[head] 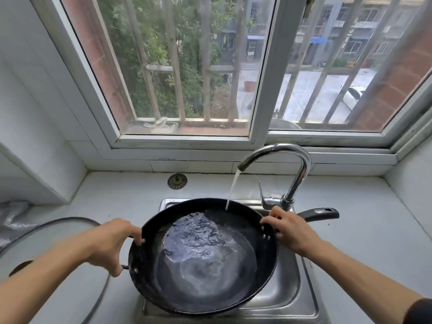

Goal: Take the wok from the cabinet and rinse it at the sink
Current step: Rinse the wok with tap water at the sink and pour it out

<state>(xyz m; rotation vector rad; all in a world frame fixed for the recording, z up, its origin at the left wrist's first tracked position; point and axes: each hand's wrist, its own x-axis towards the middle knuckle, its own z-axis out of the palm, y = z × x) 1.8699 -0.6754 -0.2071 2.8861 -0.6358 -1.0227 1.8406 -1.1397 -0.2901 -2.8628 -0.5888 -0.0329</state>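
A black wok (pixel 203 256) is held over the steel sink (pixel 301 298), with water pooling and rippling inside it. My left hand (pixel 112 244) grips the small loop handle on the wok's left rim. On the right rim, my right hand (pixel 289 228) holds the base of the long black handle (pixel 320 213), which points right. The chrome faucet (pixel 294 164) arches over the sink and pours a thin stream of water (pixel 232 190) onto the wok's far inner wall.
A round glass lid (pixel 53 258) with a dark knob lies on the counter at the left. A metal sink strainer (pixel 177 181) rests on the counter behind the sink. The faucet lever (pixel 263 195) sticks out leftward. A barred window fills the back wall.
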